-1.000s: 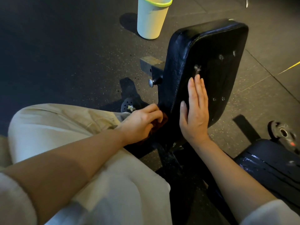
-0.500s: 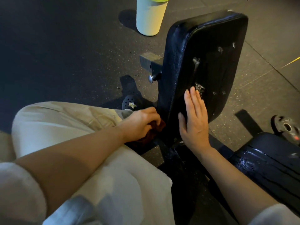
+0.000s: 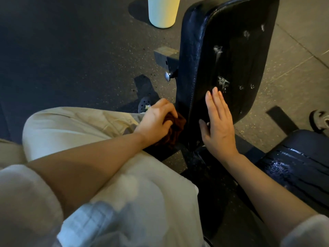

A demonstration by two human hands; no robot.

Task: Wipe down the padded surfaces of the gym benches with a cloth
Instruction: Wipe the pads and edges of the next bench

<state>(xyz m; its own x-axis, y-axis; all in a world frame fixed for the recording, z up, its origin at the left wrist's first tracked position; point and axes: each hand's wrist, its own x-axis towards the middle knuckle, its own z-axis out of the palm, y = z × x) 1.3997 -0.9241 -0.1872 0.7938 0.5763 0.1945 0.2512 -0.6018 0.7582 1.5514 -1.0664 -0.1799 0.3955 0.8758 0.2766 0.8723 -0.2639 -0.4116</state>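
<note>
A black padded bench pad (image 3: 231, 56) stands tilted upright in front of me, with white foam specks on its face. My left hand (image 3: 156, 120) grips a dark brown cloth (image 3: 174, 129) and holds it against the pad's lower left edge. My right hand (image 3: 219, 125) lies flat, fingers straight, on the lower part of the pad's face. A second black pad (image 3: 300, 168) with wet streaks sits at the lower right.
A pale cup-shaped bin (image 3: 162, 11) stands on the dark speckled floor behind the pad. A square metal frame tube (image 3: 164, 57) with a silver knob (image 3: 168, 76) juts out left of the pad. My knee in beige trousers (image 3: 74, 125) is at the left. A weight plate (image 3: 318, 120) lies at the right edge.
My right hand has slid down the pad's face, uncovering a foam speck above the fingertips. My left hand with the cloth has stayed at the pad's lower left edge. The view has moved closer.
</note>
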